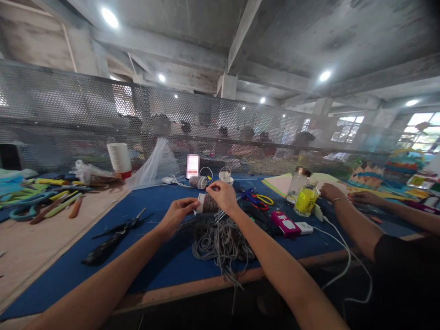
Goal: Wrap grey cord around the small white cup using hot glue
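My left hand (177, 214) is closed in a pinch, its fingertips at the white end of a spool of brownish thread (209, 203). Whatever lies between those fingers is too small to make out. Just above the spool, my right hand (224, 198) also pinches, thumb against forefinger, on something too fine to tell. Below both wrists a tangled heap of grey cords (220, 245) spreads over the blue mat (147, 270), some strands hanging over the table's front edge. A second grey spool (198, 182) lies behind the first.
Black-handled pliers (115, 240) lie left, beyond them several tools and a stack of paper cups (118, 158). A lit phone (193, 166) stands behind. Right are scissors (263, 200), a magenta box (285, 224), a yellow-labelled jar (305, 200), white cables and a co-worker's arms (357, 220).
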`<state>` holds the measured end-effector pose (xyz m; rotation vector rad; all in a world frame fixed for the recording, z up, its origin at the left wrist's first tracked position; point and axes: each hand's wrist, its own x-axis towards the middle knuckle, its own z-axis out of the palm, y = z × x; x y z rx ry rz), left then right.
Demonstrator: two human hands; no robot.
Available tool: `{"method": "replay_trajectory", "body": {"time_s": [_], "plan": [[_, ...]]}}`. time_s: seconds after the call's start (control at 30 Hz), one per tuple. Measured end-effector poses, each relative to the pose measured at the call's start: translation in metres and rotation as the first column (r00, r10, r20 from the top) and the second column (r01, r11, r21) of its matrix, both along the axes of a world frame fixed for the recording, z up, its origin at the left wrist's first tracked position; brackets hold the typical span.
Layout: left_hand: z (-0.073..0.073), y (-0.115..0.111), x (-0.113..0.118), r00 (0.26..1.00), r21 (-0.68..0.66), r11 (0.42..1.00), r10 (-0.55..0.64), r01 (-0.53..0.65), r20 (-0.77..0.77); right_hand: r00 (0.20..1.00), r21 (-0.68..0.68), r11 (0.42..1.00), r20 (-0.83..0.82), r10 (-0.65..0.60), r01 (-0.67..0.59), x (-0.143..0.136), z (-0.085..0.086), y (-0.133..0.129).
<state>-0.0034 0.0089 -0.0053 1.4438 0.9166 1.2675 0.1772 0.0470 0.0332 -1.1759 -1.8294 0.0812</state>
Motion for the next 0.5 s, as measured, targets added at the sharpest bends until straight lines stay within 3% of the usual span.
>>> {"method": "replay_trajectory", "body": {"time_s": [0.5], "plan": [[0.0022, -0.0014, 0.0010, 1.000, -0.005, 1.000, -0.002, 0.001, -0.015, 0.996, -0.023, 1.000, -0.089, 0.019, -0.021, 0.0064, 0.0039, -0.0081]]}}
